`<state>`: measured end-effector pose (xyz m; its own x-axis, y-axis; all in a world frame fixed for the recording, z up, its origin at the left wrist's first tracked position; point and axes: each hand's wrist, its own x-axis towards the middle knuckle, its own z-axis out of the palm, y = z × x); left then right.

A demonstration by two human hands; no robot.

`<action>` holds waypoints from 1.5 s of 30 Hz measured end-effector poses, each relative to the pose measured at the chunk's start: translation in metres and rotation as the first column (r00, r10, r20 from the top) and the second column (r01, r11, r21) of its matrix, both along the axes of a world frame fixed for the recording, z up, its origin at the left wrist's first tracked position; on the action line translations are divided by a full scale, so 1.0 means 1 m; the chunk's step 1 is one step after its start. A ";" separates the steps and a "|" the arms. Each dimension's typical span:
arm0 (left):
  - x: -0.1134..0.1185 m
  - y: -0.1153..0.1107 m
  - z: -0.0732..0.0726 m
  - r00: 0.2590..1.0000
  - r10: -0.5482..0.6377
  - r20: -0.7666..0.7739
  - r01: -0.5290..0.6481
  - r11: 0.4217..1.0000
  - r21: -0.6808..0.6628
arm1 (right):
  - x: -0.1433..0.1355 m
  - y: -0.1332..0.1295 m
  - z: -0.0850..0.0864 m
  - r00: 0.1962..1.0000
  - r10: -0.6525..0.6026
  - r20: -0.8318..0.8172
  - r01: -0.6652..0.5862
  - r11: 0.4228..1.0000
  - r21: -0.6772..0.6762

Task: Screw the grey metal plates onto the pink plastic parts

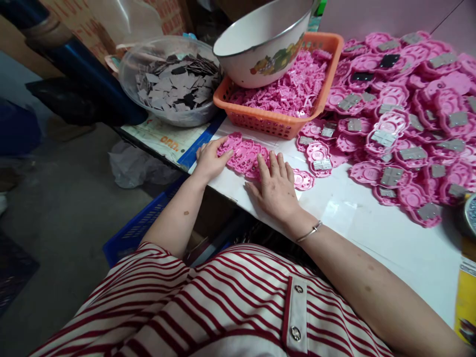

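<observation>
Several pink plastic casings [246,154] lie overlapped in a short row on the white tabletop near its front edge. My left hand [212,159] rests at the row's left end, its fingers curved round the end casing. My right hand [274,187] lies with fingers spread over the right part of the row, fingertips touching the casings. One more pink casing [304,179] sits flat just right of my right hand. Farther right is a large heap of pink casings [394,124], many with grey metal plates on them.
An orange basket [260,119] of small pink parts stands behind the row, an enamel bowl [256,49] tilted on top. Left of it is a clear bowl [128,82] of grey squares. A round tin [471,213] sits at the right edge.
</observation>
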<state>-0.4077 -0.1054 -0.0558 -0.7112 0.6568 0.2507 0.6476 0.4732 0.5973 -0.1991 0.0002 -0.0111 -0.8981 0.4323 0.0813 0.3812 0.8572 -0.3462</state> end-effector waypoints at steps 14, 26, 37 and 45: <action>-0.031 -0.004 -0.001 0.989 0.141 0.035 -0.143 0.988 0.051 | 0.116 0.044 -0.015 0.954 -0.064 -0.292 0.137 0.962 0.237; -0.059 -0.001 -0.010 0.972 0.230 0.055 -0.233 0.970 0.068 | 0.134 0.053 -0.021 0.937 -0.196 -0.290 0.212 0.977 0.024; -0.018 -0.012 0.014 0.965 0.097 -0.244 -0.115 0.991 -0.061 | 0.135 0.056 -0.021 0.925 -0.216 -0.312 0.214 0.976 -0.041; 0.001 0.000 0.019 0.958 0.071 -0.279 -0.072 0.997 0.005 | 0.132 0.050 -0.018 0.928 -0.171 -0.332 0.199 0.979 0.053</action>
<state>-0.4072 -0.1058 -0.0364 -0.6588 0.6085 0.4423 0.7522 0.5269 0.3956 -0.0666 0.0506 -0.0291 -0.7214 0.5670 0.3976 0.4150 0.8136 -0.4072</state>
